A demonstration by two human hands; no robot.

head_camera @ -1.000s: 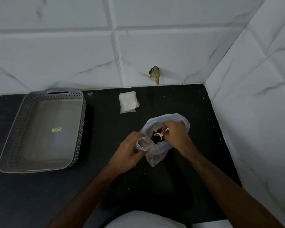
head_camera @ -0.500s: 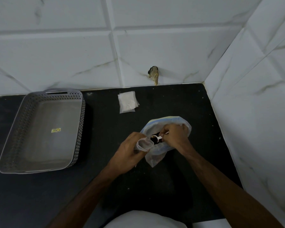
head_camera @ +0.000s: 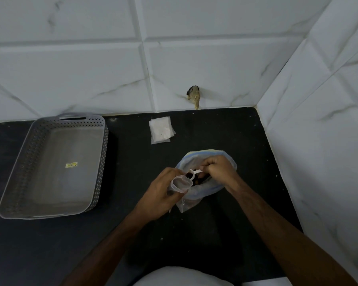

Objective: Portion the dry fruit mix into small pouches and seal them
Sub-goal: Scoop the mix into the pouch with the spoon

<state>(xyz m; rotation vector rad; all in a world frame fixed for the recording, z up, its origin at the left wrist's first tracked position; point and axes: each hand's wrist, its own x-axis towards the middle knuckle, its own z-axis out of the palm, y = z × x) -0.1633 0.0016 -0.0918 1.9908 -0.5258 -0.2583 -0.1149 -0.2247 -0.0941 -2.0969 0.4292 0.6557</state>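
Note:
A large clear bag (head_camera: 196,195) with a blue zip edge stands open on the black counter, dark dry fruit showing inside. My left hand (head_camera: 159,195) holds a small clear pouch (head_camera: 181,183) with its mouth spread open, right beside the big bag's opening. My right hand (head_camera: 219,170) grips the handle of a white plastic spoon (head_camera: 194,174), whose bowl carries dark fruit at the pouch's mouth. The lower part of the pouch is hidden by my fingers.
A grey perforated basket (head_camera: 103,141) sits at the left of the black counter (head_camera: 70,244). A small stack of flat clear pouches (head_camera: 160,130) lies near the back wall. White tiled walls close the counter at the back and right.
My right hand has drawn the spoon out of the big bag toward the small pouch. My left hand and the pouch stay almost in place.

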